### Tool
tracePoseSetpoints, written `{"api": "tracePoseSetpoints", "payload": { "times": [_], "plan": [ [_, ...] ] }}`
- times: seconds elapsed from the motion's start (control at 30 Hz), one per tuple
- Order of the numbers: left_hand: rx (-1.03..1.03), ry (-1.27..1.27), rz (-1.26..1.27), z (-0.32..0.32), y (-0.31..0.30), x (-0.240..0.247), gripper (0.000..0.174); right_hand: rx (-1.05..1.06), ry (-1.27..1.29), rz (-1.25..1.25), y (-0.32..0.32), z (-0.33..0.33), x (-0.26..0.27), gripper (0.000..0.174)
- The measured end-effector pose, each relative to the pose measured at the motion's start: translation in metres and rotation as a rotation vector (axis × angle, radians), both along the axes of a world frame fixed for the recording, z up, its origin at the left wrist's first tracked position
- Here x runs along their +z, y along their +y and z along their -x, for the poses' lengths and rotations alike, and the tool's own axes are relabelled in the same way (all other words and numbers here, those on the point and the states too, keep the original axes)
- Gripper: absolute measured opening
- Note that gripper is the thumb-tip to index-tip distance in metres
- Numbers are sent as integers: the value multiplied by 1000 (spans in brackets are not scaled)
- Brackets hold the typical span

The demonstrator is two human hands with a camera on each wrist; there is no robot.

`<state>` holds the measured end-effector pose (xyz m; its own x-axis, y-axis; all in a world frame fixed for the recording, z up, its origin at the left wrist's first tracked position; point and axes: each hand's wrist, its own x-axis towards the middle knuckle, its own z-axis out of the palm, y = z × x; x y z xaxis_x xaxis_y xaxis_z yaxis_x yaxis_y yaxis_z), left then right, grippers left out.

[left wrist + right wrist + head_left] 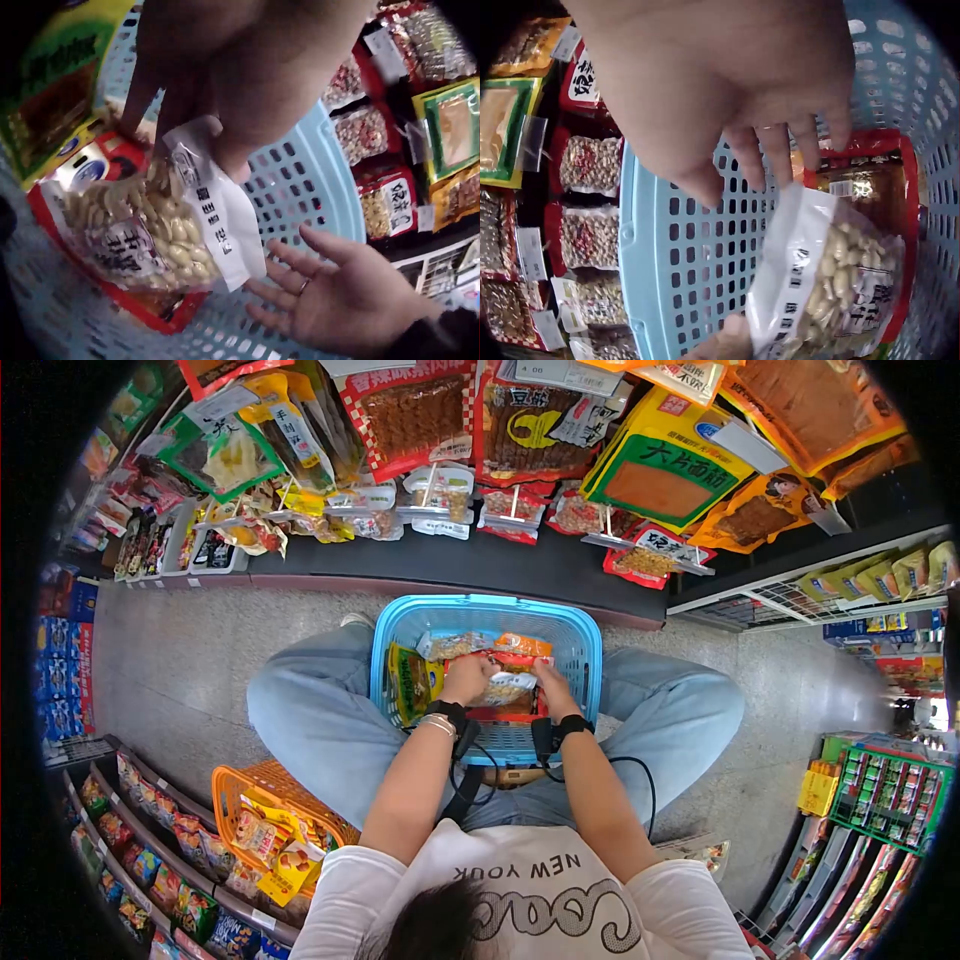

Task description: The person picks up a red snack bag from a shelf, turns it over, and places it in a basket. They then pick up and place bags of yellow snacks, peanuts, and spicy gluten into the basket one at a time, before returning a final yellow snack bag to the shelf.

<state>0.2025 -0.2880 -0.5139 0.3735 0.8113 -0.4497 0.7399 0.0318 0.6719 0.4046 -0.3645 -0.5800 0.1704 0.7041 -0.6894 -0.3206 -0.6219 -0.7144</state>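
My left hand (468,678) pinches one top corner of a clear bag of peanuts (165,232) with a white header. Its thumb lies over the header in the left wrist view; part of its fingers is hidden behind the bag. My right hand (345,300) has its fingers spread and nearly straight, fingertips right at the header's other end. The bag is over a blue shopping basket (487,603) between my legs. Beneath it lies a red-edged packet (910,195). A green-and-yellow packet (407,682) leans at the basket's left, and an orange packet (524,645) is at its far side.
A shelf beyond the basket bears hanging snack packets (410,415) and a row of small bags (440,498). An orange basket (225,800) with yellow packets stands behind my left leg. Snack racks (180,860) stand at lower left, and a green rack (890,790) at right. Cables (650,790) run from my wrists.
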Motion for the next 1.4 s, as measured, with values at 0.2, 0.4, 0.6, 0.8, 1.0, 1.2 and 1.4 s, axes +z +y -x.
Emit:
{"api": "tracePoseSetpoints", "payload": {
  "times": [0.2,0.4,0.6,0.8,1.0,1.2,1.4],
  "plan": [
    [259,-391,30,10,33,44,36,331,207,-154,15,3,63,61],
    [610,-768,325,16,37,105,24,563,96,-274,22,14,147,48],
    [425,-937,421,9,9,109,46,296,219,-419,22,30,181,48],
    [483,-977,448,4,-14,121,36,425,109,-444,13,30,181,53],
    [692,-1229,492,3,-16,126,35,348,-198,-500,16,22,164,53],
    [814,-1422,548,8,-12,126,37,-19,-230,-284,17,30,157,56],
    [780,-1430,654,7,-12,110,40,27,78,-458,22,37,164,27]
  ]
}}
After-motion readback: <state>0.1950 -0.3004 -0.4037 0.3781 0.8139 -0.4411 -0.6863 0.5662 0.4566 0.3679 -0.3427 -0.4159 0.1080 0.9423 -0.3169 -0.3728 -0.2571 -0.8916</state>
